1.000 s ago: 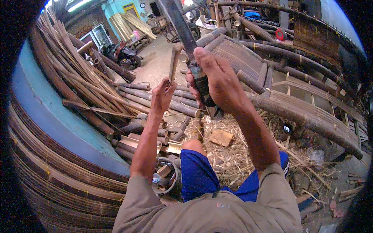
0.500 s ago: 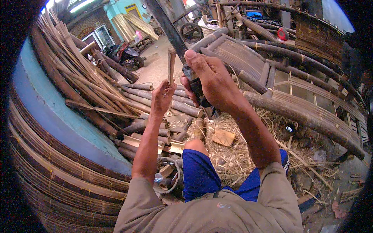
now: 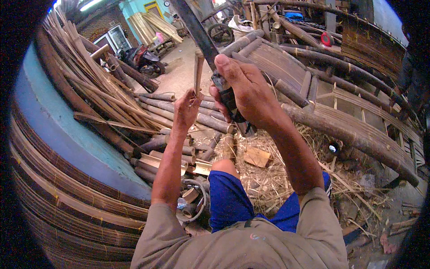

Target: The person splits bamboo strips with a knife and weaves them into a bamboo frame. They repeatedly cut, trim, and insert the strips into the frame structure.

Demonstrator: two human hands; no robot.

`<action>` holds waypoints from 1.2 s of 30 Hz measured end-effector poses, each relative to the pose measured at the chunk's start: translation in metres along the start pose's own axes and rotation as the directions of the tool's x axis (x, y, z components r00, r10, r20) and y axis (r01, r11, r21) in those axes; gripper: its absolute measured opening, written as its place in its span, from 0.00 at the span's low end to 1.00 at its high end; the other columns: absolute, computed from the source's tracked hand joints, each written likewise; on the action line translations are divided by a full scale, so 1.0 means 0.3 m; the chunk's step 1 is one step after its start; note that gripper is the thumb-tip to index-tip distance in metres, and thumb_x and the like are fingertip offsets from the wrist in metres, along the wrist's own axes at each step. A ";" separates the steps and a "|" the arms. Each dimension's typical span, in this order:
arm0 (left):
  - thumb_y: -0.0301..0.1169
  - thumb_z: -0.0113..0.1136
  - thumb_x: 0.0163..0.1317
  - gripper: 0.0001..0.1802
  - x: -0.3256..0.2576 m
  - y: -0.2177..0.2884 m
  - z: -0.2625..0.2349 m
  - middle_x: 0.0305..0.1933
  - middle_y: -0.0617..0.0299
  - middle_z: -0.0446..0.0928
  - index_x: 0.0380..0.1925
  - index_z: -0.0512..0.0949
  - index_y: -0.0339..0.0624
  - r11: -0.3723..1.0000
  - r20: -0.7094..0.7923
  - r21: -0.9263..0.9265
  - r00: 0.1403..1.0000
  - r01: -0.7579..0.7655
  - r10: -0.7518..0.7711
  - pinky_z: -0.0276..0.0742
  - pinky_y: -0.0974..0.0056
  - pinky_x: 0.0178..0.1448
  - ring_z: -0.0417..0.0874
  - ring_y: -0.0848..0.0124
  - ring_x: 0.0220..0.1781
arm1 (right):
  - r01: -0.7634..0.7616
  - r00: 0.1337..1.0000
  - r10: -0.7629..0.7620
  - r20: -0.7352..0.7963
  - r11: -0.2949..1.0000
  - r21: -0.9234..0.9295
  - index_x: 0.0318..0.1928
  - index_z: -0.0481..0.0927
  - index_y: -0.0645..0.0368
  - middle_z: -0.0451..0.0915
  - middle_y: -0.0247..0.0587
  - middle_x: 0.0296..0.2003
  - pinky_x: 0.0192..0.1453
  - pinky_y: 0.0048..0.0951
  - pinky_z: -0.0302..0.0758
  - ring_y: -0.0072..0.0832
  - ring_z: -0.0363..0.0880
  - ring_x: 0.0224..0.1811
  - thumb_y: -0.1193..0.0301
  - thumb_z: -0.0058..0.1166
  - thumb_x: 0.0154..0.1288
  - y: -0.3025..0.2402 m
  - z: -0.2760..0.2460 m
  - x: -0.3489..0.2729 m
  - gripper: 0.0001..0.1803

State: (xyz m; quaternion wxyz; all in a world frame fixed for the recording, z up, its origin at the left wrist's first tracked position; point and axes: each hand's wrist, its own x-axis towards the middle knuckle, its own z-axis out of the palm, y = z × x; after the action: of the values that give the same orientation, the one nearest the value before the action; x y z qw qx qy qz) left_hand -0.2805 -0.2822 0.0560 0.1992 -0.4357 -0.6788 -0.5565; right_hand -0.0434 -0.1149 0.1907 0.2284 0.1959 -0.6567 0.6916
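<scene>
Left hand point(image 3: 187, 109) is pinching a short bamboo stick point(image 3: 198, 71) upright. Right hand point(image 3: 244, 92) is gripping a big knife point(image 3: 197, 28) tight, its blade sitting just beside the stick.

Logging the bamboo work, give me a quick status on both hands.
Left hand holds a short bamboo stick upright. Right hand grips a long dark blade by its handle. Blade beside the stick, contact unclear. Nothing between them.

Bamboo poles point(image 3: 179, 117) crowding beneath hands
</scene>
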 end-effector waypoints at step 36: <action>0.32 0.65 0.65 0.11 0.122 0.240 -0.035 0.31 0.56 0.82 0.45 0.80 0.41 0.950 -0.118 0.277 0.976 -0.144 0.182 0.78 0.62 0.40 0.82 0.71 0.35 | 0.222 0.972 -0.153 0.177 0.844 -0.488 0.46 0.76 0.65 0.78 0.46 0.21 0.22 0.29 0.80 0.26 0.81 0.20 0.67 0.54 0.67 -0.244 -0.003 0.183 0.14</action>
State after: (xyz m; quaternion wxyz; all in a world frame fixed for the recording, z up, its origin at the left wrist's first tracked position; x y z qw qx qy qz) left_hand -0.2440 -0.2783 0.1286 0.3494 -0.4187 -0.6931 -0.4714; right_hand -0.0465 -0.1082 0.2819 0.2943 0.2377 -0.8057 0.4557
